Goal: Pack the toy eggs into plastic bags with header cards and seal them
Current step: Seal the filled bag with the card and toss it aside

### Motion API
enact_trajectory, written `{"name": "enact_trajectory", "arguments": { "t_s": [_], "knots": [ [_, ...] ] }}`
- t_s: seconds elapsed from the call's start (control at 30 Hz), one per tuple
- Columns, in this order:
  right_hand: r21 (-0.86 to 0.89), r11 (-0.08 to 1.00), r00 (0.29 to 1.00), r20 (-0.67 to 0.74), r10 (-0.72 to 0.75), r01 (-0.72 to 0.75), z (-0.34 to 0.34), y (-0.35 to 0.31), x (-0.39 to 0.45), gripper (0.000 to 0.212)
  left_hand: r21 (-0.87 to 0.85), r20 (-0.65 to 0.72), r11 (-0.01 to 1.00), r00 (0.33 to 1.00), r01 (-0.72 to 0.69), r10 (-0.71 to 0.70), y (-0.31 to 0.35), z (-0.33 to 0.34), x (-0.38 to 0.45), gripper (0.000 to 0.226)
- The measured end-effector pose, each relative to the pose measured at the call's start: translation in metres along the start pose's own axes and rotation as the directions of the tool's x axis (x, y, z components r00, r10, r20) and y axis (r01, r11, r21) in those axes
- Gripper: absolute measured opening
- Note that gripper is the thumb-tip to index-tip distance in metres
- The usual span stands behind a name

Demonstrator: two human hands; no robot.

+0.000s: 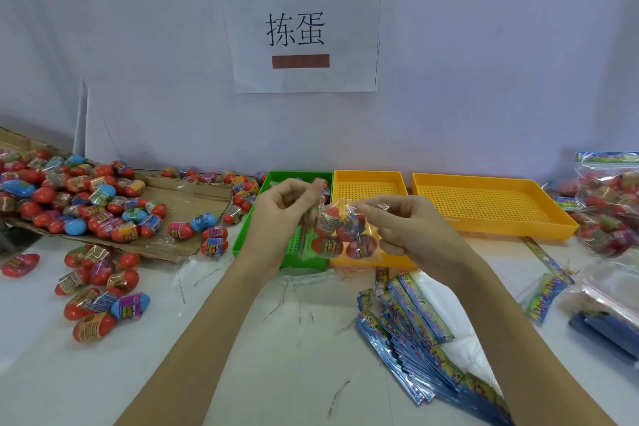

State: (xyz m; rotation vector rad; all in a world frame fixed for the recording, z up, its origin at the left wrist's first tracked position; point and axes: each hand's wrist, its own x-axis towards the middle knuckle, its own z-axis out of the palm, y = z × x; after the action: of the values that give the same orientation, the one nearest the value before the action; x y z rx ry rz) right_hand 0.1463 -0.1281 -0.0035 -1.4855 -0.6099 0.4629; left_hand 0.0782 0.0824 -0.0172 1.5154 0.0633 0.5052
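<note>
A clear plastic bag [340, 233] with several red toy eggs inside hangs between my hands, above the trays. My left hand [280, 214] pinches the bag's left edge with curled fingers. On the other side, my right hand [408, 225] pinches its upper right corner. Loose toy eggs [100, 204], red, blue and pink with printed wrappers, lie heaped on a cardboard sheet at the left and spread over the table. A fanned stack of empty bags with blue header cards [418, 332] lies at the lower right.
A green tray [249, 235] holds a few eggs behind my hands. Two yellow perforated trays [491, 204] stand to its right. Packed bags of eggs [608, 211] pile up at the far right. A paper sign [301, 28] hangs on the wall. Thin plastic strips litter the white table.
</note>
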Motion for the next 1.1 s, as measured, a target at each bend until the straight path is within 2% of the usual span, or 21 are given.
{"name": "enact_trajectory", "arguments": {
  "t_s": [0.07,0.13,0.17,0.23,0.4,0.6,0.67,0.73,0.8,0.87,1.0,1.1],
  "knots": [
    [-0.032,0.999,0.999,-0.036,-0.027,0.025,-0.001,0.0,0.0,0.03,0.035,-0.138,0.998,0.989,-0.048,0.052,-0.002,0.003,0.002,0.034],
    [-0.063,0.997,0.995,-0.079,-0.055,0.05,0.0,0.001,0.0,0.034,0.218,-0.267,0.968,0.947,-0.122,0.179,-0.005,0.006,0.003,0.025],
    [-0.067,0.996,0.993,-0.101,-0.067,0.061,0.001,0.001,0.0,0.035,0.294,-0.289,0.942,0.925,-0.161,0.248,-0.006,0.008,0.002,0.02],
    [-0.066,0.995,0.989,-0.123,-0.081,0.074,0.004,0.001,0.001,0.032,0.31,-0.295,0.928,0.907,-0.206,0.3,-0.005,0.012,0.0,0.018],
    [-0.168,0.984,0.994,-0.079,-0.071,0.057,0.006,0.0,-0.001,0.031,0.403,-0.188,0.856,0.886,-0.324,0.424,-0.004,0.006,0.0,0.012],
    [-0.033,0.996,0.974,-0.205,-0.093,0.088,0.005,0.003,0.002,0.024,0.415,-0.174,0.846,0.884,-0.335,0.435,-0.005,0.009,0.001,0.012],
    [-0.003,0.998,0.987,-0.148,-0.063,0.064,0.006,0.003,0.002,0.028,0.388,-0.194,0.859,0.881,-0.335,0.432,-0.004,0.009,0.0,0.012],
    [0.013,0.999,0.999,-0.033,0.029,-0.029,0.007,0.003,0.001,0.036,0.365,-0.204,0.873,0.887,-0.324,0.414,-0.002,0.006,0.0,0.012],
    [-0.055,0.994,0.993,0.06,0.098,-0.095,0.008,0.004,0.0,0.038,0.347,-0.195,0.886,0.901,-0.307,0.389,0.001,0.002,-0.001,0.011],
    [-0.1,0.988,0.988,0.09,0.124,-0.115,0.009,0.004,-0.001,0.035,0.335,-0.177,0.893,0.91,-0.302,0.374,0.002,0.002,-0.001,0.012],
    [0.02,0.984,0.979,0.108,0.171,-0.174,0.005,0.005,0.0,0.044,0.338,-0.142,0.897,0.927,-0.286,0.349,0.003,0.0,-0.001,0.012],
    [0.052,0.981,0.977,0.119,0.178,-0.185,0.002,0.004,0.001,0.041,0.336,-0.138,0.901,0.931,-0.276,0.337,0.001,-0.001,0.001,0.015]
  ]
}}
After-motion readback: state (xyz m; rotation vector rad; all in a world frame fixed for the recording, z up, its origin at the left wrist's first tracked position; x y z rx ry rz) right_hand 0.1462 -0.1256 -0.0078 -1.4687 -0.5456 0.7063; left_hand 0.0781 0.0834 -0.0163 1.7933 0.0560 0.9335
